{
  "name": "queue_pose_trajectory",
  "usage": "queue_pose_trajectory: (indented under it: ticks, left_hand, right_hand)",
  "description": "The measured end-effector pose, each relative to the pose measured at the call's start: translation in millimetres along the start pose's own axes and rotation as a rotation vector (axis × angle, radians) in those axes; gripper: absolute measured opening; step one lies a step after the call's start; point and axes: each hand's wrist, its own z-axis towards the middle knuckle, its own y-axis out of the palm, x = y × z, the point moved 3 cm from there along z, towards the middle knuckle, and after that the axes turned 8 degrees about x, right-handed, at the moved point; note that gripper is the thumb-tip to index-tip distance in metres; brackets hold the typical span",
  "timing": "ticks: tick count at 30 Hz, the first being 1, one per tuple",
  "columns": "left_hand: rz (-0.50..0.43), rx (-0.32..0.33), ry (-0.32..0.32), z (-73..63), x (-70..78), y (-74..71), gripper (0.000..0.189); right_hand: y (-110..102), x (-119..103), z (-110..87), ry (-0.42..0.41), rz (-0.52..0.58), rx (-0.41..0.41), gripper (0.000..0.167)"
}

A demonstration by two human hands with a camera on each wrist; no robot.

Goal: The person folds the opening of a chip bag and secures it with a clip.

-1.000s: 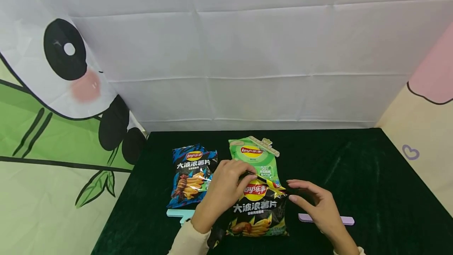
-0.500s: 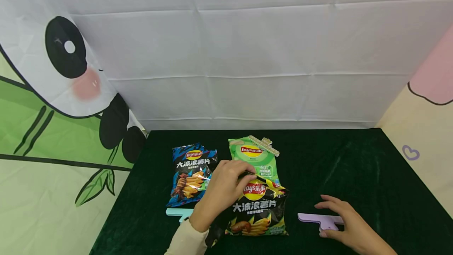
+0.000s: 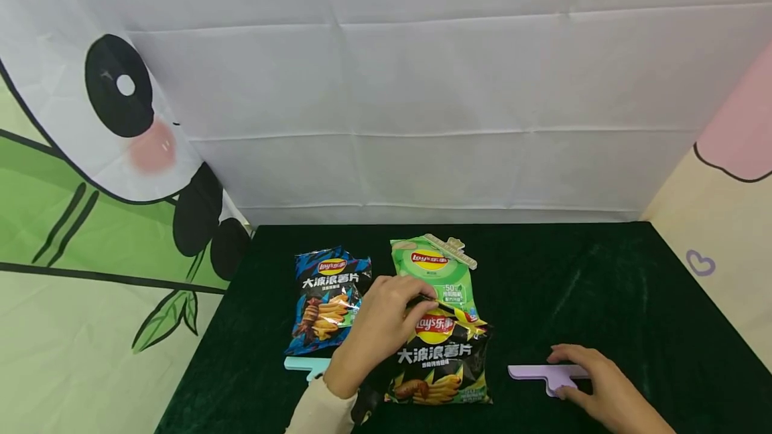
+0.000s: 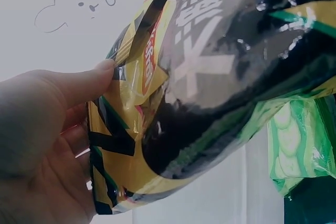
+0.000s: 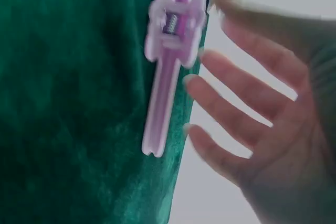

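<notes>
My left hand [image 3: 382,327] pinches the folded-over top of a black Lay's chip bag [image 3: 443,370] in the head view. The left wrist view shows the thumb [image 4: 86,85] pressed on the bag's yellow-and-black edge, with the fingers behind. To the right, a purple bag clip [image 3: 537,372] lies on the dark green cloth. Around its handle end hovers my right hand [image 3: 603,387], thumb and fingers parted. Seen from the right wrist, spread fingers [image 5: 226,108] stand beside the clip's spring handle, with a gap between the hand and the clip.
Behind the black bag lies a green Lay's bag [image 3: 431,276] with a beige clip [image 3: 451,250] across its top. A blue Lay's bag [image 3: 322,307] rests to the left, a light-blue clip [image 3: 300,363] just below it. White cloth [image 3: 422,119] hangs behind the table.
My right hand has left the black bag's top corner and moved right and down to the purple clip, its fingers drawing closer around the handle. The left hand keeps its hold.
</notes>
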Motion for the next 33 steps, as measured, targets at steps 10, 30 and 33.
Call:
queue_pose_trajectory:
  ticks: [10, 30, 33]
  left_hand:
    - [0.015, 0.005, 0.007, 0.5, -0.2, -1.3, 0.010]
    - [0.024, 0.009, 0.021, 0.5, -0.7, 0.9, 0.010]
    - [0.027, 0.009, 0.025, 0.4, -0.9, 0.8, 0.009]
  right_hand:
    - [-2.2, 6.0, 10.9, 0.185, 0.090, -0.098, 0.028]
    - [-0.5, -0.9, 12.4, 0.093, 0.069, 0.031, 0.031]
    - [-1.5, -2.0, 11.1, 0.140, 0.065, 0.058, 0.039]
